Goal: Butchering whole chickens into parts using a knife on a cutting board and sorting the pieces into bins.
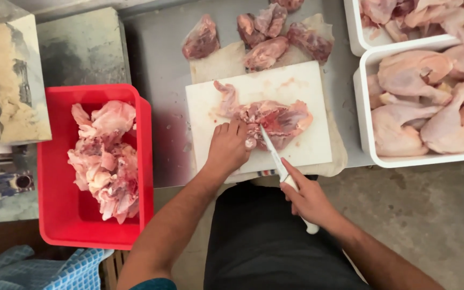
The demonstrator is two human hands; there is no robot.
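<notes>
A raw, opened chicken piece lies on a white cutting board on a steel table. My left hand presses down on the meat's near left edge, fingers on the flesh. My right hand grips the white handle of a knife, whose blade points up and left into the meat right beside my left fingertips.
A red tub at the left holds chicken carcass scraps. Two white trays at the right hold whole raw chicken pieces. Several cut dark meat pieces lie behind the board. A blue checked cloth is at the bottom left.
</notes>
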